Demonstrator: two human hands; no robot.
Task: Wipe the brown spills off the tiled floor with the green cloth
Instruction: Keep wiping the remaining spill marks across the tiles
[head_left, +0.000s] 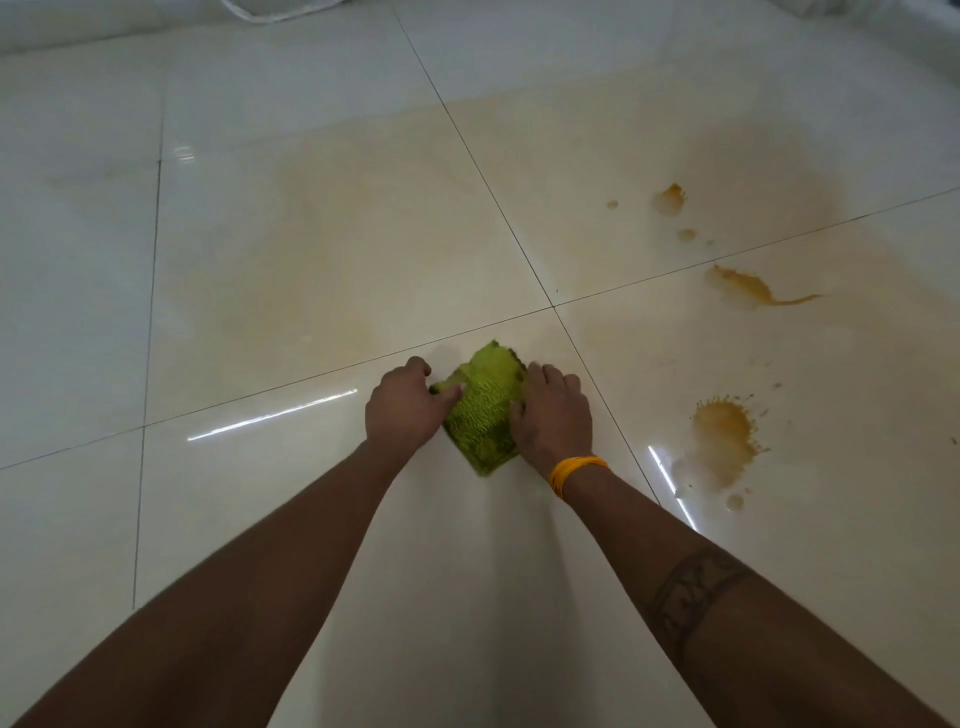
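We see a lime-green cloth (485, 410) with a nubbly, pebbled weave, dark-stained along its far edge. The floor (311, 249) is glossy cream tile crossed by thin dark grout lines — splashed with orange-brown spills (724, 431). An orange-yellow band (574, 470) rings one wrist; a dark patterned tattoo (696, 587) circles that forearm.

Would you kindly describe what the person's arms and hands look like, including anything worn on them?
Both forearms are bare, with no sleeves or gloves in view. The right hand has thin orange-yellow bangles stacked at the wrist, and a dark tattoo band crosses that forearm. The left hand wears nothing visible.
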